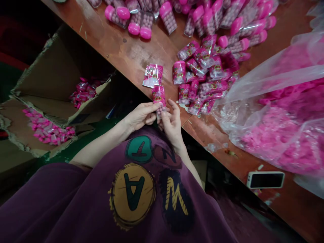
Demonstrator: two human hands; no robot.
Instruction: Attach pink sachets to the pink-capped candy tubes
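Note:
Both hands meet at the near edge of the reddish-brown table, around one small clear container of pink balls (159, 109) with a printed pink label sleeve on its upper part. My left hand (143, 116) pinches it from the left side with thumb and fingers. From the right, my right hand (172, 121) grips its lower end, with the index finger raised away. Just beyond the container lie flat printed pink sleeves (153, 75) on the table. A pile of labelled pink containers (210, 72) is to their right.
Unlabelled jars with pink caps (168, 18) cover the table's far side. A clear bag of pink pieces (278, 125) and a phone (265, 180) are at right. Open cardboard boxes (48, 84) stand left, below the table (131, 50), with pink containers (50, 130) inside.

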